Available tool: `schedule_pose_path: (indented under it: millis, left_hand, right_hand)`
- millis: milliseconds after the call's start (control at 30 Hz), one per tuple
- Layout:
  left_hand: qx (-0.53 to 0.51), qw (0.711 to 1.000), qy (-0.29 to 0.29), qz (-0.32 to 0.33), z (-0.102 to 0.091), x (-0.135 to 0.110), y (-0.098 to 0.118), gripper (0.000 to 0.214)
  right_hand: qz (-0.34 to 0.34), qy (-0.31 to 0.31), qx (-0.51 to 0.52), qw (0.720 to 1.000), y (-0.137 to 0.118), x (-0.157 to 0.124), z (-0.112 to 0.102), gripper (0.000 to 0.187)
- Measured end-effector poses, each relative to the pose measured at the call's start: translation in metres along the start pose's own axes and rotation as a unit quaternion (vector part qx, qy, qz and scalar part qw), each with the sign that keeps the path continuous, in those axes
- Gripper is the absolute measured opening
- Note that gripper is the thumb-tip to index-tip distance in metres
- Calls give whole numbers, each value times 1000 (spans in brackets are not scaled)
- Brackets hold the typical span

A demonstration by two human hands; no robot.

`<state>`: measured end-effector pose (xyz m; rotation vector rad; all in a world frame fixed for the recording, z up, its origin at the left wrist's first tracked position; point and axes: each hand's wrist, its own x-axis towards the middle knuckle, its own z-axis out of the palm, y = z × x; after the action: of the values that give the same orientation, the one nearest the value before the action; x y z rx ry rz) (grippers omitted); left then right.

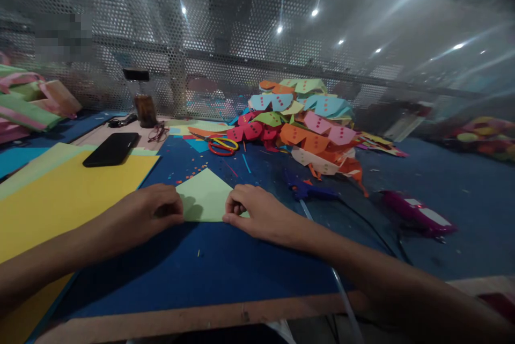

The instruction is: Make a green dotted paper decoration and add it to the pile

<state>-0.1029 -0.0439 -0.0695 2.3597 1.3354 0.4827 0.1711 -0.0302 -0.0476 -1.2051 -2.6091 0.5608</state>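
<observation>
A pale green paper piece [206,196], folded to a point at its far end, lies on the blue table cover [225,269]. My left hand [151,211] is curled, its fingers pinching the paper's near left corner. My right hand [253,210] is also curled and pinches the paper's near right edge. Both hands press the paper down against the cover.
Yellow paper sheets [60,194] lie at left with a black phone [111,149] on them. Red-and-yellow scissors [221,145] lie beyond the paper. A heap of folded coloured paper shapes [306,124] rises at the back. A blue glue gun [306,189] and a purple tool [418,215] lie at right.
</observation>
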Motion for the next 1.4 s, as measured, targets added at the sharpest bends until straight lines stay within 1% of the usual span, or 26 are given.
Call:
schedule_pose_path:
  millis: [100,200,500,633,700,733,867,1000,1133,1400]
  left_hand:
    - [0,1000,18,-9,6,2,-3,23]
    - [13,999,27,-19,7,3,-1,24]
    - [42,998,36,3,9,2,0,25]
    - [11,999,35,17,10,1,0,16]
    - [-2,999,33,42,12,0,0,14]
    - [-2,997,34,62,13,-1,-1,16]
    - [40,985,46,160,16,-2,-1,35]
    - [106,968,58,219,17,-1,-2,47]
    - [149,958,59,238,19,-2,-4,52]
    - [204,946,32,249,22,-1,-3,57]
  right_hand:
    - [-5,7,6,1000,0,0,0,9]
    - [0,5,6,1000,-1,0,0,9]
    - [3,9,5,1000,1,0,1,9]
    - [1,6,7,1000,0,-1,1,9]
    - [1,2,5,1000,0,-1,0,9]
    - [1,2,4,1000,-1,-1,0,9]
    - [1,5,-1,1000,0,0,0,10]
    - [3,5,-1,1000,0,0,1,10]
    - [5,7,0,1000,-1,0,0,9]
    - [3,26,-16,1000,0,1,6,9]
